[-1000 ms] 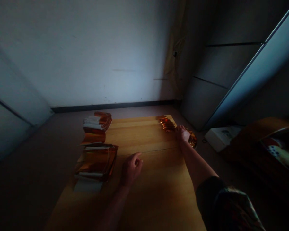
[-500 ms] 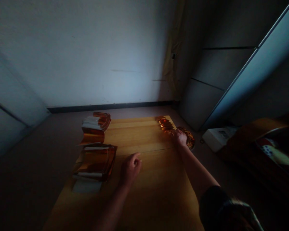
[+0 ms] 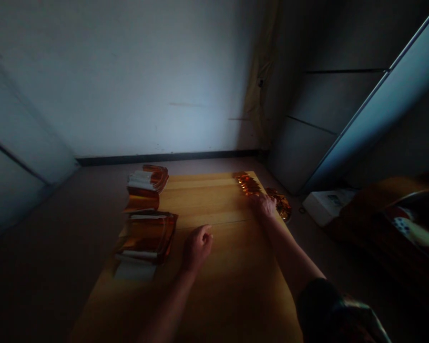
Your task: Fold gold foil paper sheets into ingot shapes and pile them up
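My right hand (image 3: 263, 205) reaches to the far right edge of a yellow wooden board (image 3: 214, 267), resting beside a row of shiny orange foil pieces (image 3: 248, 184) and a pile of the same foil (image 3: 280, 204) just off the board's edge. Its fingers are curled; the dim light hides whether anything is in them. My left hand (image 3: 197, 247) lies on the middle of the board, fingers loosely curled, nothing visible in it. Two stacks of orange and white foil sheets sit at the left edge, one near (image 3: 146, 236) and one farther back (image 3: 146, 186).
The board lies on a dark floor in front of a pale wall (image 3: 128, 76). A white box (image 3: 325, 204) lies on the floor to the right, next to a dark wooden piece of furniture (image 3: 389, 224). A grey panelled door (image 3: 329, 109) stands at back right.
My right hand has drawn back left from the foil pile off the board's edge onto the board by the foil row. My left hand has barely moved.
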The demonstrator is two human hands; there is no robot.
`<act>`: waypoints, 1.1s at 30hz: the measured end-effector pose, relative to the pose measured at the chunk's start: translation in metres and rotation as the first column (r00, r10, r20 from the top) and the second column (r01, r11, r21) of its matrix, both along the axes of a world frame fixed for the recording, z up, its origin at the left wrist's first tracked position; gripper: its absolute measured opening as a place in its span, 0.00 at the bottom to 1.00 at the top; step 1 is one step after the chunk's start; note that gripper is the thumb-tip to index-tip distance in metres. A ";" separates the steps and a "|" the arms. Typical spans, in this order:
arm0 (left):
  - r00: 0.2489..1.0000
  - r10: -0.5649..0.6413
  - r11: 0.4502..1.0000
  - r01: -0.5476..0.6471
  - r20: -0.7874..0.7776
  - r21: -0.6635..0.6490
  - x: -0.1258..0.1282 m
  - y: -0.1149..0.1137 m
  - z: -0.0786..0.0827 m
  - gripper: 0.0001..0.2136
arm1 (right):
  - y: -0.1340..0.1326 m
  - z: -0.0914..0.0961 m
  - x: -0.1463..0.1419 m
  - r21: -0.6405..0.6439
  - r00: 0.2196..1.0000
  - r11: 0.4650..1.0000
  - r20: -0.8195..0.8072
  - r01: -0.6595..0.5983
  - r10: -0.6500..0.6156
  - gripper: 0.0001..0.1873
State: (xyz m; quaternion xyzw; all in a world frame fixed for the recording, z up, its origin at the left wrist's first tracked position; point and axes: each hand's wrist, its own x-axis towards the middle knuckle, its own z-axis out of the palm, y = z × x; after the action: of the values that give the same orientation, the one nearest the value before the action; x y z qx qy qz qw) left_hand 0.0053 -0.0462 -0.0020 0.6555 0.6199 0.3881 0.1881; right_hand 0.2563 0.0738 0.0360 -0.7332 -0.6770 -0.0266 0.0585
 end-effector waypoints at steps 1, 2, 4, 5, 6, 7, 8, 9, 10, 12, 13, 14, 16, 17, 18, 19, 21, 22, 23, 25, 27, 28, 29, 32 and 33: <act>1.000 0.000 1.000 0.000 0.000 0.002 0.000 0.000 0.000 0.12 | -0.002 -0.001 0.002 0.016 1.000 1.000 -0.007 -0.005 0.005 0.20; 1.000 0.000 1.000 0.000 -0.001 0.003 0.001 0.000 0.000 0.13 | -0.004 -0.001 0.005 0.036 1.000 0.999 -0.012 -0.012 0.013 0.20; 1.000 -0.003 1.000 0.003 -0.007 -0.002 0.001 0.001 -0.001 0.13 | -0.009 -0.003 0.008 0.083 0.999 0.996 -0.011 -0.044 0.045 0.19; 1.000 -0.008 1.000 0.008 -0.009 -0.008 0.001 0.001 -0.001 0.13 | -0.012 -0.004 0.008 0.118 0.998 0.991 -0.012 -0.060 0.062 0.18; 1.000 -0.010 1.000 0.009 -0.007 -0.009 0.002 0.002 -0.002 0.13 | -0.015 -0.004 0.006 0.158 0.996 0.984 -0.018 -0.083 0.087 0.17; 1.000 -0.006 1.000 0.006 -0.009 -0.011 0.002 0.003 -0.003 0.13 | -0.019 -0.005 0.002 0.200 0.990 0.972 -0.034 -0.125 0.134 0.16; 1.000 -0.007 1.000 0.007 -0.013 -0.014 0.002 0.003 -0.003 0.13 | -0.023 -0.005 -0.005 0.241 0.979 0.954 -0.058 -0.178 0.197 0.15; 1.000 -0.009 1.000 0.009 -0.016 -0.015 0.003 0.003 -0.004 0.13 | -0.027 -0.005 -0.014 0.278 0.959 0.933 -0.099 -0.229 0.264 0.14; 1.000 -0.011 1.000 0.011 -0.023 -0.013 0.004 0.003 -0.004 0.13 | -0.032 -0.005 -0.026 0.314 0.924 0.905 -0.156 -0.287 0.348 0.13; 0.998 -0.019 1.000 0.019 -0.058 0.006 0.006 0.002 -0.002 0.12 | -0.045 -0.005 -0.054 0.383 0.814 0.838 -0.283 -0.389 0.507 0.11; 0.995 -0.026 0.999 0.028 -0.092 0.020 0.006 0.000 0.001 0.12 | -0.052 -0.005 -0.068 0.412 0.742 0.798 -0.333 -0.440 0.581 0.10; 0.990 -0.028 0.999 0.033 -0.141 0.038 0.006 -0.002 0.006 0.11 | -0.059 -0.005 -0.081 0.438 0.681 0.768 -0.375 -0.468 0.629 0.10; 0.964 -0.044 0.997 0.059 -0.263 0.047 -0.002 -0.007 0.023 0.11 | -0.072 -0.008 -0.103 0.482 0.603 0.742 -0.441 -0.465 0.665 0.09; 0.944 -0.014 0.998 0.034 -0.329 0.054 -0.010 -0.010 0.033 0.11 | -0.078 -0.010 -0.109 0.493 0.581 0.738 -0.462 -0.460 0.670 0.09; 0.923 0.037 0.998 -0.013 -0.383 0.065 -0.020 -0.012 0.045 0.11 | -0.082 -0.014 -0.114 0.494 0.574 0.740 -0.471 -0.457 0.670 0.09; 0.899 0.097 0.995 -0.078 -0.427 0.062 -0.034 -0.013 0.057 0.12 | -0.085 -0.018 -0.115 0.493 0.580 0.744 -0.472 -0.451 0.664 0.09; 0.833 0.202 0.968 -0.249 -0.515 -0.022 -0.067 -0.014 0.079 0.13 | -0.088 -0.029 -0.113 0.479 0.616 0.764 -0.462 -0.433 0.638 0.09; 0.804 0.218 0.940 -0.325 -0.553 -0.103 -0.083 -0.014 0.086 0.14 | -0.088 -0.035 -0.111 0.464 0.638 0.772 -0.446 -0.434 0.627 0.10; 0.789 0.184 0.914 -0.357 -0.586 -0.193 -0.099 -0.014 0.091 0.16 | -0.088 -0.040 -0.108 0.451 0.657 0.777 -0.429 -0.439 0.620 0.11; 0.766 0.121 0.873 -0.385 -0.632 -0.299 -0.122 -0.015 0.093 0.21 | -0.086 -0.049 -0.105 0.430 0.687 0.789 -0.405 -0.439 0.603 0.12; 0.767 0.040 0.853 -0.360 -0.641 -0.378 -0.132 -0.019 0.087 0.24 | -0.085 -0.053 -0.103 0.420 0.709 0.798 -0.389 -0.433 0.589 0.11; 0.765 0.005 0.837 -0.355 -0.644 -0.417 -0.132 -0.021 0.083 0.24 | -0.085 -0.054 -0.104 0.415 0.718 0.802 -0.383 -0.429 0.582 0.11; 0.757 -0.027 0.824 -0.353 -0.653 -0.444 -0.130 -0.024 0.078 0.23 | -0.085 -0.055 -0.104 0.410 0.726 0.807 -0.377 -0.426 0.575 0.12; 0.676 -0.026 0.853 -0.369 -0.737 -0.369 -0.117 -0.031 0.068 0.20 | -0.086 -0.055 -0.107 0.387 0.756 0.822 -0.354 -0.418 0.551 0.12; 0.662 -0.008 0.864 -0.373 -0.750 -0.339 -0.114 -0.033 0.065 0.19 | -0.086 -0.054 -0.107 0.380 0.766 0.826 -0.342 -0.416 0.544 0.12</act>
State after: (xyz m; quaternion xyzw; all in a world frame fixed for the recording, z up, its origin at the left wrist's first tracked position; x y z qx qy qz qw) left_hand -0.1086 -0.0791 0.0629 0.6217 0.7809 -0.0486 0.0355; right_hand 0.1489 -0.0122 -0.0184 -0.5038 -0.8015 0.0579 0.3170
